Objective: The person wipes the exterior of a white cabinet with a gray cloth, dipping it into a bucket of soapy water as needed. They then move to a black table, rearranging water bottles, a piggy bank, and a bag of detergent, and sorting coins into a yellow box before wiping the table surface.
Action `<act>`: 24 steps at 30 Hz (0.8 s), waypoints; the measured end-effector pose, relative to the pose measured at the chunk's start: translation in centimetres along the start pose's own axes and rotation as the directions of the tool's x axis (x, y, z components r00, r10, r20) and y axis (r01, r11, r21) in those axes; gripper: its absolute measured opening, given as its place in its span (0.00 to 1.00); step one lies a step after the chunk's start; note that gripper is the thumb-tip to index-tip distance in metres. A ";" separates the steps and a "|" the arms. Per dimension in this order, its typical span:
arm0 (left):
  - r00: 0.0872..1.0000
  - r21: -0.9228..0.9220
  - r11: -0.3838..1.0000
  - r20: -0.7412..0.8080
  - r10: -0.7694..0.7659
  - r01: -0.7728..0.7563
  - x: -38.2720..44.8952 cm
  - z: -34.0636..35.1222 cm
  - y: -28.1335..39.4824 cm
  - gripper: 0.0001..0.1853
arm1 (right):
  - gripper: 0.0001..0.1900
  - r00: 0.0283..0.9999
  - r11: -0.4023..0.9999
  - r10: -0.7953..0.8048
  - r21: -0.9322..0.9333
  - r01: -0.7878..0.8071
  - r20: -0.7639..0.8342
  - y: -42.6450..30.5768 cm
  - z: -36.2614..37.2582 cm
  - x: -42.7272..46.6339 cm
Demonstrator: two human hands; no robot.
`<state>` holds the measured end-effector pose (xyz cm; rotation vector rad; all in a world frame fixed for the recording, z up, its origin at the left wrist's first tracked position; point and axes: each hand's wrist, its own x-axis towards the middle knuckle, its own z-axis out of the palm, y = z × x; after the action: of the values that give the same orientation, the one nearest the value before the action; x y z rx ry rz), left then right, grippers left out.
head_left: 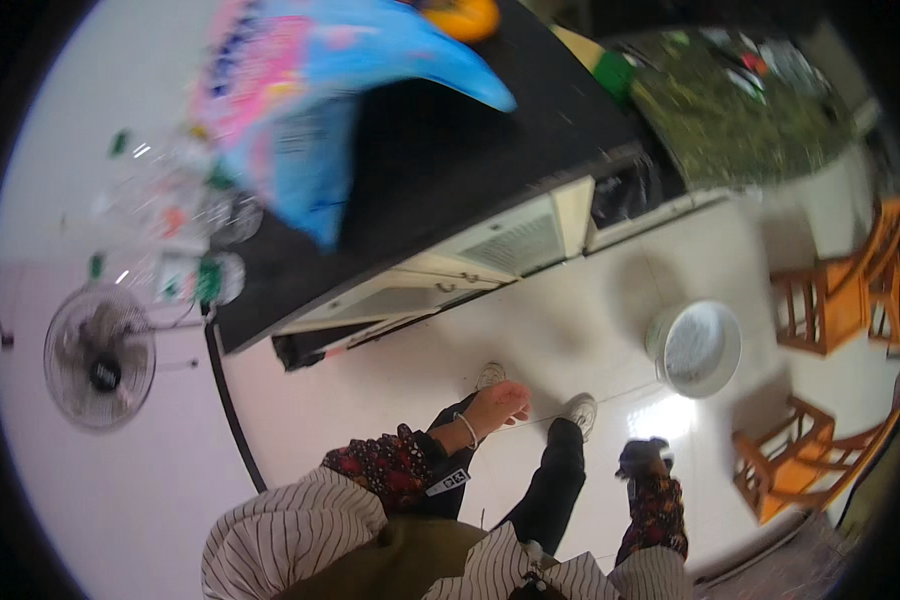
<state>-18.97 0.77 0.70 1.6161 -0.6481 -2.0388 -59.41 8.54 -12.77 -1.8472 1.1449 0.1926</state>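
My left hand (pixel 499 407) hangs over the floor with its fingers loosely curled, a white bracelet at the wrist. Nothing shows in it, though the palm side is hidden. On the right, my right hand (pixel 658 466) is mostly covered by a dark object (pixel 636 454) that it holds; blur hides what it is. A white bucket (pixel 656 337) stands on the tiled floor ahead of that hand, with something pale and greyish inside. Neither hand touches the bucket or the counter.
A black countertop (pixel 435 157) over cabinets runs ahead, bearing a large blue and pink plastic bag (pixel 300 112) and clear bottles (pixel 225 277). A fan (pixel 101 360) is at the left. Wooden chairs (pixel 844 300) stand right, near a green-covered surface (pixel 742 120) with clutter.
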 end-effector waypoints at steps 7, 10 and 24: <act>0.975 0.172 0.966 -0.074 0.209 -0.194 -2.7 -4.6 3.6 0.11 | 0.13 0.913 0.006 0.378 0.986 -0.168 0.153 -9.5 -6.1 -3.1; 0.961 0.237 0.945 -0.101 0.256 -0.227 -7.4 -5.4 5.5 0.13 | 0.13 0.858 0.092 0.448 0.942 -0.324 0.252 -13.7 -9.4 -4.1; 0.039 0.582 0.491 -0.618 0.785 -0.649 -17.7 -23.7 22.2 0.43 | 0.11 0.943 0.676 0.332 0.700 -0.233 -0.006 -18.4 -11.7 -2.0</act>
<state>9.21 -7.71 23.09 1.5621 -0.9370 -0.2741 -49.92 3.40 6.28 -1.0127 1.3605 -0.1812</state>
